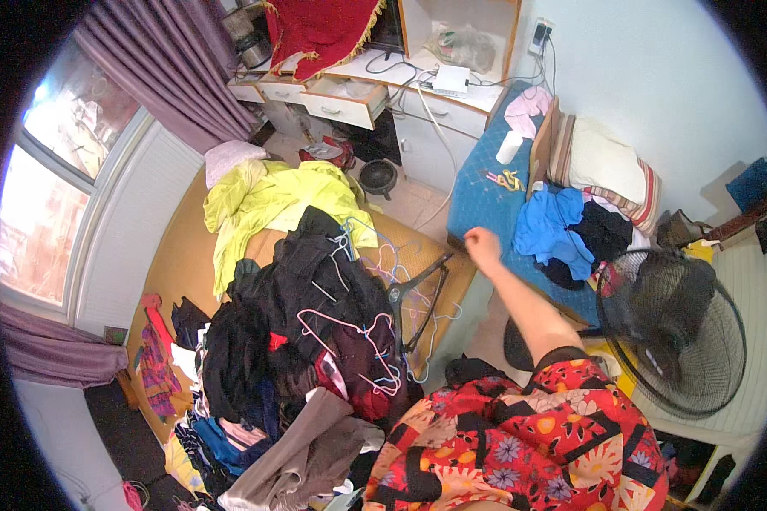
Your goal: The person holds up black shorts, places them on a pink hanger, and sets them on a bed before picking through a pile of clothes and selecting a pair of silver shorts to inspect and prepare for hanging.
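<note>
Black hanger (398, 295) left of right grip (483, 248), seemingly not touching.

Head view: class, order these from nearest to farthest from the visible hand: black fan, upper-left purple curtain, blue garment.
1. Blue garment, just right of the visible hand
2. Black fan, farther right and lower
3. Purple curtain, far upper left

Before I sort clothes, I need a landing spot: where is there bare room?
Blue mattress: a strip left of the blue shirt, beyond the right hand. Tan bed: a patch left of the yellow cloth. Crowded: the bed's middle, under black clothes and hangers.
</note>
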Tool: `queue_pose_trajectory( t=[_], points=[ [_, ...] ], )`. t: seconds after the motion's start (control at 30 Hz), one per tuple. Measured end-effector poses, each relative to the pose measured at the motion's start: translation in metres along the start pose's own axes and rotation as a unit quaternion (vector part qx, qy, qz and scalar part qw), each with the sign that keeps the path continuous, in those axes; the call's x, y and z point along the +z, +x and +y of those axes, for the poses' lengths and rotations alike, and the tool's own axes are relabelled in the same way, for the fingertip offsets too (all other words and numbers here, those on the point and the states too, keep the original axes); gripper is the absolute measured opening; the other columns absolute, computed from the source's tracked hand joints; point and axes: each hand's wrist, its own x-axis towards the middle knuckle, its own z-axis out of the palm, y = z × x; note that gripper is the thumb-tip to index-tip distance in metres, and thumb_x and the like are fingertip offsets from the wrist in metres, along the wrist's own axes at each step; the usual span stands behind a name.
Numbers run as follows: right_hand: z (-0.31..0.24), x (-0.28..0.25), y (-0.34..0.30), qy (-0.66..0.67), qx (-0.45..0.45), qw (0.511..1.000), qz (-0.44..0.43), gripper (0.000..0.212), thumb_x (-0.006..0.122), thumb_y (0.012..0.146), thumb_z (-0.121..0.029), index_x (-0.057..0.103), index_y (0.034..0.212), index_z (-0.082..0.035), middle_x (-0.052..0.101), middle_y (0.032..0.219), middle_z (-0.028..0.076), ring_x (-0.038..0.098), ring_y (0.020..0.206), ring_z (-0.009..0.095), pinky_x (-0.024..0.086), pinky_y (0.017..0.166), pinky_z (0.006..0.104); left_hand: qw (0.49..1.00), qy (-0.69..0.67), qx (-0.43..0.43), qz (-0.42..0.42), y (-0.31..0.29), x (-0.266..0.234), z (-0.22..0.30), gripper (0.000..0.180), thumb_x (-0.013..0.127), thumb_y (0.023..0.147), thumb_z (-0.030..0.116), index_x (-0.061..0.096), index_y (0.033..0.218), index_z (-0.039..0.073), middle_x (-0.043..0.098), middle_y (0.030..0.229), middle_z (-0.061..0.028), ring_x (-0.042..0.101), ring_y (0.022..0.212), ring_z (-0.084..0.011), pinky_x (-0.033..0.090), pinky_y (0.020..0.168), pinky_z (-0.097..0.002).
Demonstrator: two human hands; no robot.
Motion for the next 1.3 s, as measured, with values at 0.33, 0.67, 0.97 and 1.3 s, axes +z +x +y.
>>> queue_pose_trajectory(
  t=[0.33, 0.67, 0.97, 1.3],
  points=[
    [0.111, 0.011, 0.178, -0.261, -0.158, 0.951, -0.045, 0.036, 0.053, 0.075, -0.004, 0.060, 0.110, -0.006, 0.059, 0.107, 0.018, 0.057, 0.097, 0.035, 0.045, 0.085, 0.0430, 0.983, -0.063, -0.171, -0.015, -0.006, 0.019, 0.019, 0.054, 0.039, 0.091, 0.038, 0.042, 0.130, 0.000, 0.047, 0.130, -0.0184, 0.046, 0.117, -0.0334, 0.037, 0.100, -0.0509],
    [0.177, 0.053, 0.234, -0.463, -0.136, 0.854, -0.195, 0.036, 0.051, 0.091, -0.020, 0.050, 0.121, 0.001, 0.057, 0.111, 0.020, 0.054, 0.101, 0.035, 0.046, 0.086, 0.0423, 0.928, -0.300, -0.218, 0.033, -0.033, 0.071, 0.057, 0.040, 0.043, 0.088, 0.026, 0.055, 0.117, 0.001, 0.056, 0.121, -0.0168, 0.051, 0.114, -0.0326, 0.035, 0.101, -0.0507],
    [0.237, 0.089, 0.251, -0.216, -0.065, 0.946, -0.232, 0.025, 0.051, 0.092, -0.021, 0.057, 0.103, 0.001, 0.062, 0.090, 0.010, 0.057, 0.077, 0.022, 0.046, 0.074, 0.0335, 0.900, -0.365, -0.229, 0.066, -0.001, 0.003, 0.043, 0.033, 0.044, 0.088, 0.022, 0.060, 0.108, 0.001, 0.063, 0.110, -0.0157, 0.057, 0.105, -0.0316, 0.039, 0.098, -0.0498],
    [-0.268, -0.003, -0.236, 0.308, -0.231, 0.798, -0.463, 0.007, 0.061, 0.079, 0.000, 0.059, 0.085, -0.004, 0.057, 0.079, -0.001, 0.049, 0.070, 0.007, 0.041, 0.065, 0.0205, 0.863, -0.474, -0.167, 0.036, -0.003, -0.160, 0.113, 0.037, 0.042, 0.088, 0.025, 0.059, 0.111, 0.001, 0.061, 0.113, -0.0151, 0.057, 0.105, -0.0310, 0.042, 0.095, -0.0463]
  ],
)
